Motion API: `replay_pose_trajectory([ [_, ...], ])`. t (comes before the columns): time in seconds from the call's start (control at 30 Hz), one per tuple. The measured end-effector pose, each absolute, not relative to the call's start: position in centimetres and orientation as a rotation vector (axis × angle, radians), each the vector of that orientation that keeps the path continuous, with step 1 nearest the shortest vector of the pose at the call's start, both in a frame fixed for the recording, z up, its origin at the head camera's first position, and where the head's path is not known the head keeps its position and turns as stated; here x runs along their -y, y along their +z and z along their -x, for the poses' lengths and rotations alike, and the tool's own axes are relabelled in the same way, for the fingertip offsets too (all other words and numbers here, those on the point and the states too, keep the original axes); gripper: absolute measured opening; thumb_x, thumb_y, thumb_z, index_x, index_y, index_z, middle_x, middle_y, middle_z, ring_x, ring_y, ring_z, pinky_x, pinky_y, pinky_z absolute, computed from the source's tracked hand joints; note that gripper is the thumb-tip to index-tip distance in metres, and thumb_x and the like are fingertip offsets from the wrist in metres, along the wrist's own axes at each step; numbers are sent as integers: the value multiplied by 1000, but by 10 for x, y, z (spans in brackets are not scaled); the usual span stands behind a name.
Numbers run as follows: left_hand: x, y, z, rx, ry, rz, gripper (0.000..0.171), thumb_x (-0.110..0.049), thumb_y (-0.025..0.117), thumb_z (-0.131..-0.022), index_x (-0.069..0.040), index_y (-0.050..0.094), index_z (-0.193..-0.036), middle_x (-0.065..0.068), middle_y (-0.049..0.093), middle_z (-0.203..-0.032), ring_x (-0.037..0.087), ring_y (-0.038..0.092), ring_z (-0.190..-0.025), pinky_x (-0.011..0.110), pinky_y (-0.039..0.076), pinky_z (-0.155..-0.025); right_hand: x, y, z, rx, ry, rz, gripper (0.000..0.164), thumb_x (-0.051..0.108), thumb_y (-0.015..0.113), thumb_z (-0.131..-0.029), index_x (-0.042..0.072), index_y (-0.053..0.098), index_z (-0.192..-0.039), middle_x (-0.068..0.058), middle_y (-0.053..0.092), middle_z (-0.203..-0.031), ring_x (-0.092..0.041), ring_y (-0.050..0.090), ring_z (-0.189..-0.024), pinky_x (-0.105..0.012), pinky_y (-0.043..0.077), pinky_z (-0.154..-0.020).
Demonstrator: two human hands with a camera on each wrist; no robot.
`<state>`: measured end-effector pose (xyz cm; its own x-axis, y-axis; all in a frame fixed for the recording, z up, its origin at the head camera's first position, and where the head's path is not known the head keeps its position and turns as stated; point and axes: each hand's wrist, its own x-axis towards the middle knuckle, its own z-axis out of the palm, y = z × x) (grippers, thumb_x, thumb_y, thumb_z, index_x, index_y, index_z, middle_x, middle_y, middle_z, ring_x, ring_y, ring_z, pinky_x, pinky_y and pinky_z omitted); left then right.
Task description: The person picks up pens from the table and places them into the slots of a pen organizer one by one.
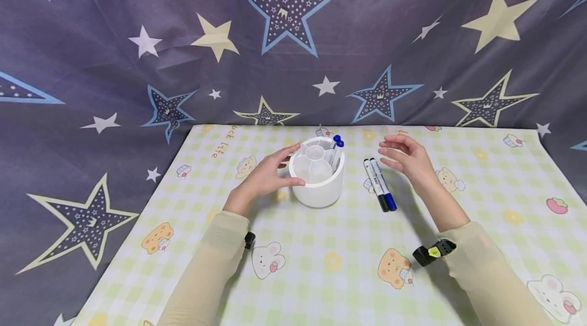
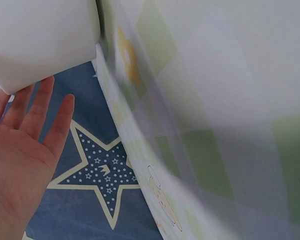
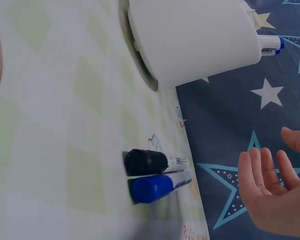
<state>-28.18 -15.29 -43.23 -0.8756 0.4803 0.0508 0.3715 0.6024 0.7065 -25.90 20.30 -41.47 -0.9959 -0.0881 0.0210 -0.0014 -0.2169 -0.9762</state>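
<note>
A white round pen holder [image 1: 317,194] with several compartments stands upright on the table. Two blue-ended markers [image 1: 338,152] lean in its right-hand compartment. My left hand [image 1: 270,170] rests against the holder's left side, thumb at the front of the rim; in the left wrist view its fingers [image 2: 39,107] look fairly straight, some tips hidden by the holder. A black-capped marker [image 1: 376,186] and a blue-capped marker [image 1: 385,188] lie side by side on the cloth, right of the holder. Just beyond them my right hand [image 1: 410,160] hovers with loosely bent fingers, holding nothing.
A checked green-and-white cloth [image 1: 321,285] printed with cartoon animals covers the table. Behind its far edge hangs a dark curtain [image 1: 293,76] with stars. A small black device [image 1: 433,252] is strapped at my right wrist.
</note>
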Motion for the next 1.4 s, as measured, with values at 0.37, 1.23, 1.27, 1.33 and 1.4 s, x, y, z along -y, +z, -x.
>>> replay_pose_trajectory([
  [0.37,152,-431,281,-2675,1131,-721,98,-39,85,-78,-29,28,-158,3,35,-162,30,50,-138,46,45,-115,-210,-425,258,-1917,-2361,69,27,1,60,-97,3,51,-122,5,69,-100,-4,71,-89,-21,62,-84],
  [1.23,151,-432,282,-2665,1147,-730,97,-38,84,-79,-26,30,-158,4,36,-161,30,51,-137,45,46,-115,-223,-445,261,-2105,-1919,-87,55,10,66,-95,-10,40,-140,12,66,-90,0,68,-83,-19,61,-81],
  [1.27,151,-432,282,-2666,1146,-730,97,-39,84,-79,-26,30,-158,4,36,-161,30,51,-137,45,46,-115,-223,-445,261,-2103,-1909,-89,55,9,65,-95,-11,39,-140,13,66,-90,1,68,-83,-19,61,-81],
  [1.33,152,-432,282,-2665,1146,-734,97,-39,84,-79,-26,30,-158,4,36,-161,30,50,-138,45,46,-115,-223,-447,261,-2110,-1872,-71,58,7,64,-96,-12,35,-142,14,66,-89,2,67,-82,-18,61,-81],
  [1.4,152,-432,282,-2665,1148,-734,97,-39,84,-79,-26,30,-158,4,36,-161,31,50,-138,45,46,-114,-222,-449,263,-2125,-1837,-76,58,5,63,-96,-13,34,-142,14,65,-89,2,66,-81,-17,61,-79],
])
